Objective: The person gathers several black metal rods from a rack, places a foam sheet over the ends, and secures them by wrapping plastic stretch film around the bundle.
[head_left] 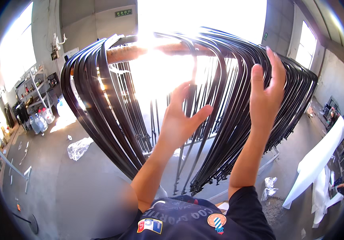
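Observation:
Long black rubber-like strips point(230, 120) hang in a dense row over a horizontal bar point(124, 53) with a brown wrapping. Another, smaller bunch of black strips point(90, 96) hangs at the bar's left end. My left hand point(180, 122) is raised at the gap between the bunches, thumb spread away from the fingers. Its fingertips are at a single strip point(194, 68); whether they touch it I cannot tell. In front of the right-hand row, my right hand point(266, 96) is held up, thumb and fingers apart, with nothing in it. Glare washes out part of the bar.
Crumpled clear plastic point(80, 148) lies on the floor to the left, and more plastic point(269, 188) to the right. White sheeting point(316, 164) leans at the right. A shelf rack point(36, 90) stands by the left wall, with filled plastic bags point(40, 122) below. A blurred patch covers the lower left.

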